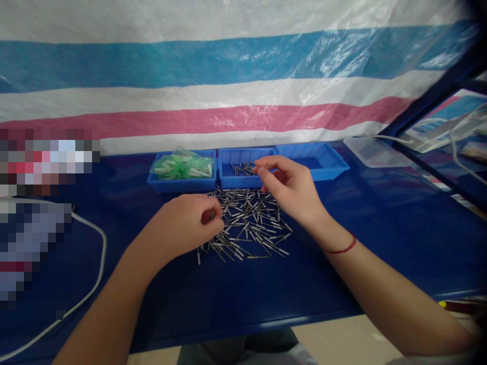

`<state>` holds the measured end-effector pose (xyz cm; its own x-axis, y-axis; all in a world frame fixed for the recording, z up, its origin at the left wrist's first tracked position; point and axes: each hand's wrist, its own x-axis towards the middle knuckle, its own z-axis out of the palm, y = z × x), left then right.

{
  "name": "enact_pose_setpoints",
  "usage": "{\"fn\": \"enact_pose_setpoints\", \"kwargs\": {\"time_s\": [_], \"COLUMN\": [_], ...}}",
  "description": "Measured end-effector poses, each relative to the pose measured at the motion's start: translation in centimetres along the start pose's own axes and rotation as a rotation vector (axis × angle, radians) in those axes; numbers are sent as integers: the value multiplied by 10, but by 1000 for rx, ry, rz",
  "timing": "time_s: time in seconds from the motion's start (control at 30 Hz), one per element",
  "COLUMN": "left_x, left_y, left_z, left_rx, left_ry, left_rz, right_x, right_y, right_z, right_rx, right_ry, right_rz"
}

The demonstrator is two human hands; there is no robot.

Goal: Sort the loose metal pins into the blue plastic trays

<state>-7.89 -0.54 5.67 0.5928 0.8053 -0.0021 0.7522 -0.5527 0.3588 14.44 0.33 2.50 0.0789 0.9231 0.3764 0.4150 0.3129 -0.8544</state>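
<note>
Many silver blind rivets point(251, 218) lie in a loose pile on the blue table. My left hand point(186, 220) is closed at the pile's left edge, thumb and fingers curled together; what they hold, if anything, is hidden. Over the front wall of the middle blue bin point(247, 181) reaches my right hand point(291, 185), its thumb and forefinger brought together near a small group of rivets point(241, 168) inside. Whether a rivet sits between those fingertips is too small to tell.
To the left, a blue bin point(182, 186) holds green-and-clear plastic packets point(184, 165). Another blue bin point(331, 172) adjoins on the right, near a clear plastic lid point(375, 152). A white cable point(103, 248) curves across the table's left side. Striped sheeting point(228, 66) hangs behind.
</note>
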Motion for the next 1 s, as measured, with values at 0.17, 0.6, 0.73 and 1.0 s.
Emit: {"fn": "enact_pose_setpoints", "kwargs": {"time_s": [0.17,0.6,0.73,1.0], "left_x": [-6,1,3,6], "left_y": [-3,8,9,9], "left_z": [0,19,21,31], "left_rx": [-51,183,209,201], "left_ry": [-130,-107,-114,-115], "left_rz": [19,138,143,144], "right_x": [-2,-4,-6,-7], "right_y": [2,2,0,-3], "right_z": [3,5,5,6], "right_rx": [-20,-17,-35,-42], "right_ry": [-26,-64,-69,-86], "right_rz": [-28,-39,-43,-61]}}
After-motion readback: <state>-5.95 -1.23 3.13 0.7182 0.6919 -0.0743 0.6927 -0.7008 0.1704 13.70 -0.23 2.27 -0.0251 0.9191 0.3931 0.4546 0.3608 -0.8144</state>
